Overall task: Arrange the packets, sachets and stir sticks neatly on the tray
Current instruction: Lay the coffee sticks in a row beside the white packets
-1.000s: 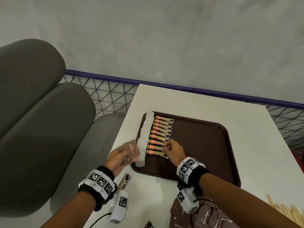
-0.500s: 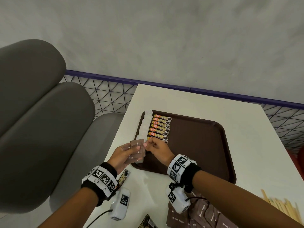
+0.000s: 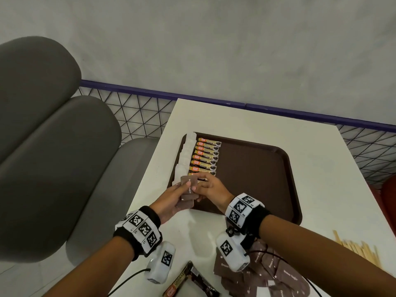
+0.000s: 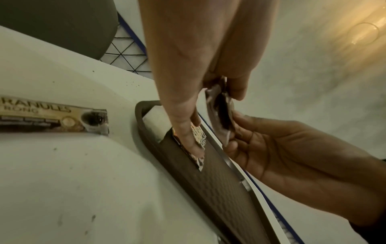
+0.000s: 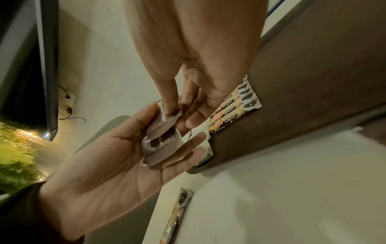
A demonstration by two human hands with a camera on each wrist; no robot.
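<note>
A brown tray [image 3: 257,172] lies on the white table. Along its left edge runs a column of white sachets [image 3: 186,155], with a row of orange-and-gold coffee sticks [image 3: 206,156] beside it. Over the tray's near left corner my left hand [image 3: 182,190] holds a small stack of brown sugar sachets [image 3: 189,189] between thumb and fingers. My right hand [image 3: 198,185] pinches the top sachet of that stack. In the right wrist view the stack [image 5: 163,145] lies across the left hand's fingers, and the right thumb and finger pinch a sachet's top edge [image 5: 170,113].
A loose coffee stick [image 3: 184,279] lies on the table near the front edge. A heap of brown sugar sachets [image 3: 270,273] sits under my right forearm. Wooden stir sticks [image 3: 360,249] lie at the right. Grey chair cushions [image 3: 53,157] and a mesh rail [image 3: 137,108] stand left of the table.
My right hand left the coffee sticks on the tray and came back to the stack. My left hand moved right with the sachets, to the tray's near left corner.
</note>
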